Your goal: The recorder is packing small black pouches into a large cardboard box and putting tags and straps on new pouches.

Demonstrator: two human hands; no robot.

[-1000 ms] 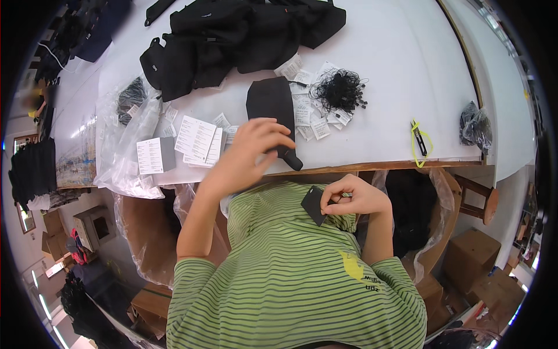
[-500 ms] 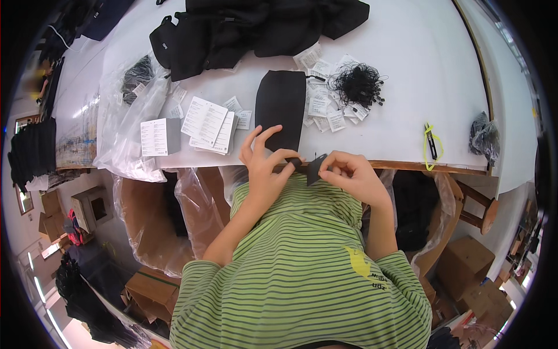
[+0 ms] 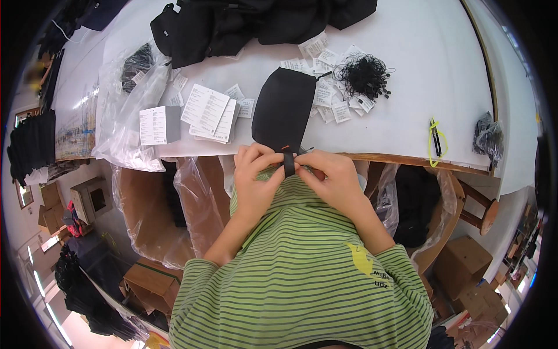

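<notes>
A flat black fabric pouch (image 3: pixel 283 107) lies on the table with its near end at the front edge. Both hands meet there on a short black strap (image 3: pixel 289 166), beside a small orange mark. My left hand (image 3: pixel 254 177) pinches the strap from the left, thumb and forefinger closed. From the right, my right hand (image 3: pixel 332 179) is closed at the strap's other side; a thin dark bit pokes out above its fingertips. Its fingers hide whatever else they hold. At the pouch's far right corner sticks out a small black pull.
White printed cards (image 3: pixel 209 113) and a card stack (image 3: pixel 153 126) lie left. Loose white labels (image 3: pixel 340 110) and tangled black strings (image 3: pixel 363 78) lie right, beyond them a black cutter (image 3: pixel 435 138) with yellow cord. Black garments (image 3: pixel 244 32) lie behind; plastic-lined cartons (image 3: pixel 154 218) stand below the table edge.
My right hand has moved left to meet my left hand at the strap. The black tag it held apart is no longer clearly visible. The pouch has tilted slightly.
</notes>
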